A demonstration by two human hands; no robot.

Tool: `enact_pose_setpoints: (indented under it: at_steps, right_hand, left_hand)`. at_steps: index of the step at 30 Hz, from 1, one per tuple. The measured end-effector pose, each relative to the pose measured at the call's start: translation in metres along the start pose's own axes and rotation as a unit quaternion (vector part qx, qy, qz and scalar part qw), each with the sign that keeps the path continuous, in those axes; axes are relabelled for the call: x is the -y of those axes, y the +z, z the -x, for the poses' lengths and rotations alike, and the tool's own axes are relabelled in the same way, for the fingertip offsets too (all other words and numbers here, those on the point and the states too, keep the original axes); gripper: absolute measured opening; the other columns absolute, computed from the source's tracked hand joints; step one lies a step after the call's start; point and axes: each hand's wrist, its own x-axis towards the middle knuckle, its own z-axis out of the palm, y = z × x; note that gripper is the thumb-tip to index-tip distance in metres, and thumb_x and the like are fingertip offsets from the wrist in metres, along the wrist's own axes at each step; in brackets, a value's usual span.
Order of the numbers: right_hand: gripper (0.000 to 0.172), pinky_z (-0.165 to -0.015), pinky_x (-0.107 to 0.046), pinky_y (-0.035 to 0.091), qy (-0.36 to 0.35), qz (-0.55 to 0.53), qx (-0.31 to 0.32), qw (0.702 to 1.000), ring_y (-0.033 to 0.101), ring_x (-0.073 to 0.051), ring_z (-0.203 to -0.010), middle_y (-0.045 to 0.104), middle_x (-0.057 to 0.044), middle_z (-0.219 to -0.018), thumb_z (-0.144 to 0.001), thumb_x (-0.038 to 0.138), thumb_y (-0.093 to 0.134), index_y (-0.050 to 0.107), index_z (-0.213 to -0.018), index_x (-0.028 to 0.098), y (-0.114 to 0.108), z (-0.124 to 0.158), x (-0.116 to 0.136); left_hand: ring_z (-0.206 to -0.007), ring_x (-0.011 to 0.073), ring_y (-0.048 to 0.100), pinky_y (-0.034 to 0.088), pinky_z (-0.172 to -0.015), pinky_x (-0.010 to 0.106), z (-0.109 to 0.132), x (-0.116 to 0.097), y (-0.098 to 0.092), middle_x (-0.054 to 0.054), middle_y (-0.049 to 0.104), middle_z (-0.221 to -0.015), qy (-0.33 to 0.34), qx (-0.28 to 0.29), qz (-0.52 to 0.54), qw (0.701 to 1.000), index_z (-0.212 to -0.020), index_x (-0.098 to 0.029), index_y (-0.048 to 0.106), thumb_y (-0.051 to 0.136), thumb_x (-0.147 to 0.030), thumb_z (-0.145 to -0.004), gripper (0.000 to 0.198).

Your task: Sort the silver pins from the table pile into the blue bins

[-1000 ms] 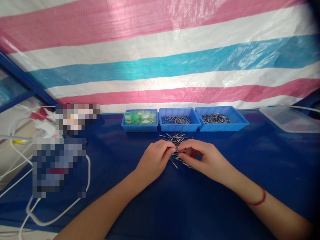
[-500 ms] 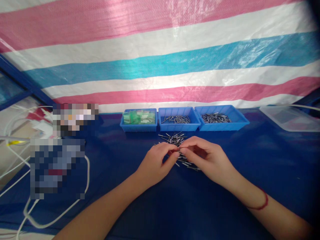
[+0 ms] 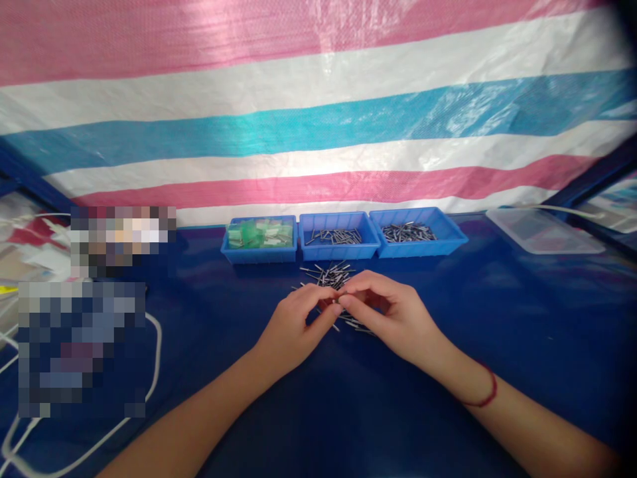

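My left hand (image 3: pixel 296 325) and my right hand (image 3: pixel 393 315) meet fingertip to fingertip over the blue tabletop. Thumb and forefinger of each are pinched together on a thin metal pin (image 3: pixel 339 300), mostly hidden by the fingers. Behind and beneath the hands spreads a loose pile of slim metal pins (image 3: pixel 328 273) resembling blind rivets, partly covered by the fingers. A red cord circles my right wrist.
Three blue bins stand in a row: the left bin (image 3: pixel 261 254) holds green and clear packets, the middle bin (image 3: pixel 338 252) and right bin (image 3: pixel 423 249) hold metal pins. A translucent lid (image 3: pixel 542 232) lies at right. A white cable (image 3: pixel 158 358) loops beside blurred items at left.
The whole view has shifted, with bins, pile and hands all appearing farther left. Both hands keep their fingertips together over the pile, with little change in pose.
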Motion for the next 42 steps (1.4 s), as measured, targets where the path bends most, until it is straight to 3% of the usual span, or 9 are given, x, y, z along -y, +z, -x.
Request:
enact_pose_setpoints:
  at_steps: [8,14,23,28,31,34,36,39,42]
  right_hand:
    - [0.005,-0.060,-0.028,0.049,-0.032,0.017,0.003,0.999,0.061,-0.016,-0.074,0.063,-0.006,-0.084,-0.085,0.024,0.062,0.063,-0.086,0.019,-0.001,0.001,0.002]
    - [0.006,-0.052,-0.024,0.044,-0.117,0.072,-0.014,0.990,0.056,-0.012,-0.063,0.063,-0.003,-0.078,-0.083,0.014,0.061,0.063,-0.083,0.020,0.000,0.002,0.005]
    - [0.008,-0.052,-0.024,0.043,-0.079,0.092,-0.003,0.993,0.053,-0.011,-0.060,0.062,-0.003,-0.079,-0.081,0.012,0.059,0.062,-0.077,0.019,-0.001,0.000,0.003]
    - [0.011,-0.053,-0.025,0.041,0.022,0.008,0.008,1.000,0.051,-0.011,-0.058,0.060,-0.001,-0.068,-0.084,0.025,0.060,0.065,-0.078,0.018,-0.001,-0.003,0.003]
    - [0.018,-0.048,-0.023,0.037,0.097,-0.067,-0.088,0.989,0.044,-0.009,-0.049,0.050,0.004,-0.055,-0.084,0.034,0.061,0.063,-0.076,0.018,-0.010,-0.010,-0.002]
    - [0.017,-0.043,-0.023,0.034,0.134,-0.135,-0.219,0.957,0.041,-0.008,-0.046,0.047,0.005,-0.056,-0.080,0.035,0.065,0.063,-0.076,0.019,-0.028,-0.021,-0.011]
    - [0.017,-0.041,-0.022,0.033,0.160,-0.179,-0.266,0.933,0.038,-0.007,-0.045,0.045,0.005,-0.057,-0.075,0.035,0.068,0.063,-0.076,0.019,-0.044,-0.029,-0.020]
    - [0.022,-0.039,-0.021,0.034,0.221,-0.221,-0.279,0.908,0.039,-0.007,-0.046,0.048,0.003,-0.061,-0.075,0.037,0.068,0.066,-0.086,0.019,-0.064,-0.037,-0.033]
    - [0.020,-0.038,-0.022,0.035,0.264,-0.255,-0.262,0.893,0.038,-0.007,-0.044,0.049,0.003,-0.061,-0.078,0.038,0.062,0.066,-0.086,0.020,-0.073,-0.041,-0.041]
  left_hand:
    - [-0.083,0.0159,0.060,0.046,-0.077,0.027,0.000,-0.001,0.001,0.005,0.064,-0.088,0.000,0.010,0.026,1.000,-0.094,-0.015,0.063,0.052,-0.024,-0.093,0.015]
    - [-0.076,0.0133,0.061,0.048,-0.072,0.024,-0.001,0.000,0.003,0.003,0.064,-0.085,-0.037,-0.044,0.083,0.995,-0.089,-0.017,0.062,0.061,-0.021,-0.086,0.005]
    - [-0.075,0.0129,0.059,0.048,-0.071,0.024,0.000,-0.001,-0.001,0.001,0.062,-0.083,-0.036,-0.081,0.100,0.991,-0.083,-0.018,0.058,0.063,-0.023,-0.083,0.007]
    - [-0.080,0.0148,0.060,0.049,-0.076,0.027,0.000,-0.001,-0.005,0.003,0.063,-0.090,-0.030,-0.052,0.055,0.997,-0.101,-0.018,0.058,0.060,-0.030,-0.087,0.018]
    - [-0.100,0.0206,0.058,0.046,-0.091,0.037,0.000,0.003,-0.008,0.009,0.061,-0.109,-0.004,-0.013,-0.047,0.999,-0.128,-0.019,0.047,0.058,-0.035,-0.089,0.043]
    - [-0.121,0.0284,0.047,0.036,-0.104,0.049,0.002,0.007,-0.007,0.013,0.054,-0.128,0.018,0.027,-0.166,0.986,-0.133,-0.021,0.047,0.057,-0.045,-0.088,0.053]
    - [-0.131,0.0340,0.037,0.028,-0.108,0.057,0.005,0.010,-0.005,0.013,0.048,-0.137,0.013,0.052,-0.219,0.974,-0.134,-0.025,0.048,0.057,-0.054,-0.085,0.058]
    - [-0.140,0.0429,0.021,0.020,-0.107,0.068,0.009,0.012,-0.002,0.015,0.035,-0.148,-0.016,0.108,-0.244,0.964,-0.141,-0.028,0.041,0.057,-0.066,-0.078,0.075]
    - [-0.141,0.0452,0.015,0.021,-0.108,0.066,0.010,0.015,-0.001,0.017,0.027,-0.152,-0.035,0.147,-0.227,0.962,-0.144,-0.025,0.036,0.056,-0.068,-0.077,0.083]
